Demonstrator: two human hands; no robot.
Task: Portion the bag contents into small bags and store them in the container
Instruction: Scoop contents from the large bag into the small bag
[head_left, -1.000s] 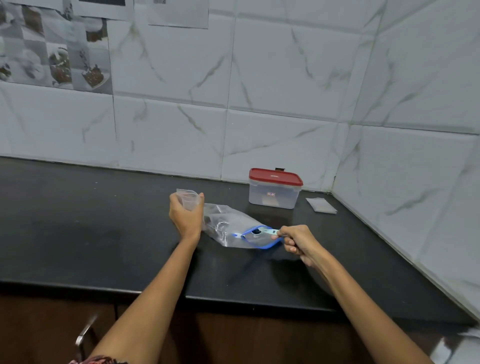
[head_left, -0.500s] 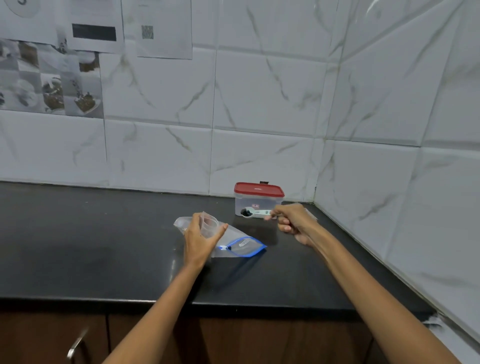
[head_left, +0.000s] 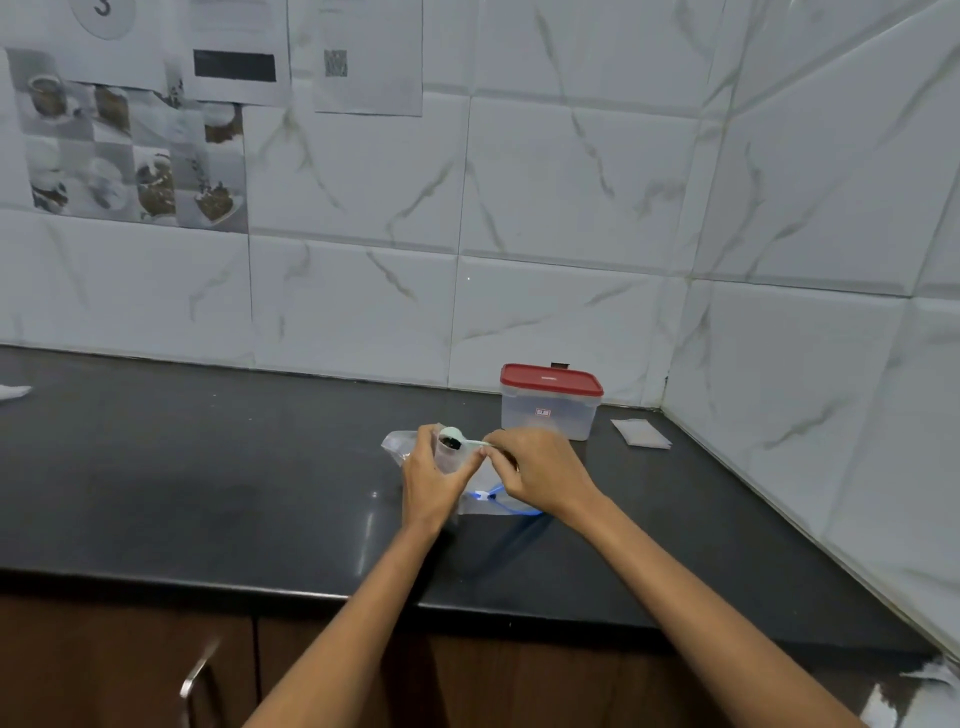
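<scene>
Left hand gripping a small bag, right hand pinching a spoon tips dark grains in; lidded container at one o'clock awaits portions

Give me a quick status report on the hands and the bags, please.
Left hand holds small bag open. Right hand tips scoop into it. Big bag flat on counter; container lidded. Nothing in the way.

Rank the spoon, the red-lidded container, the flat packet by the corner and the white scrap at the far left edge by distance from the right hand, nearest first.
1. Spoon, held in the right hand.
2. Container, just behind.
3. Packet, right, by the corner.
4. White scrap, far left edge.
</scene>
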